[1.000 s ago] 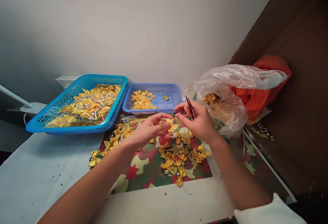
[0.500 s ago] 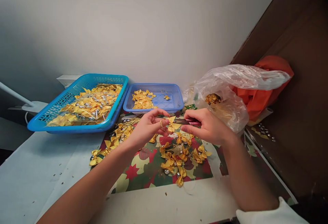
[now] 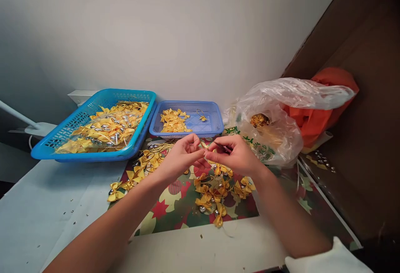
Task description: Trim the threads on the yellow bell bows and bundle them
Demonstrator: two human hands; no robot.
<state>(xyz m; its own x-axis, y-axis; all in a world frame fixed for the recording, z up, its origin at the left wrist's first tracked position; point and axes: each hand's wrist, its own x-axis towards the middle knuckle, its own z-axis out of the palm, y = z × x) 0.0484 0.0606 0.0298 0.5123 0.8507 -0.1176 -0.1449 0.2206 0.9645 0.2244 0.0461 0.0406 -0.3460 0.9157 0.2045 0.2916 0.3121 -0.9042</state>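
My left hand (image 3: pixel 186 151) is closed, pinching a yellow ribbon bow (image 3: pixel 204 144) that the fingers mostly cover. Against it, the thumb and forefinger of my right hand (image 3: pixel 239 153) meet at the bow. A slim dark tool (image 3: pixel 222 146) lies in my right hand; its kind is hard to make out. Below both hands, finished-looking yellow bows (image 3: pixel 204 196) with silver bells and gold cords lie in a loose cluster. More bows with cords (image 3: pixel 150 162) are heaped to the left of my left hand.
A turquoise basket (image 3: pixel 43 153) at the left holds bagged bows with silver bells. Behind my hands, a blue basket (image 3: pixel 215 125) contains loose bows. A clear plastic bag (image 3: pixel 281 139) and an orange bag (image 3: pixel 306 125) stand at the right. A patterned sheet (image 3: pixel 175 214) covers part of the table.
My right hand has moved left until its fingertips meet those of my left hand at the bow. The bow, plainly visible before, is now mostly covered by fingers.
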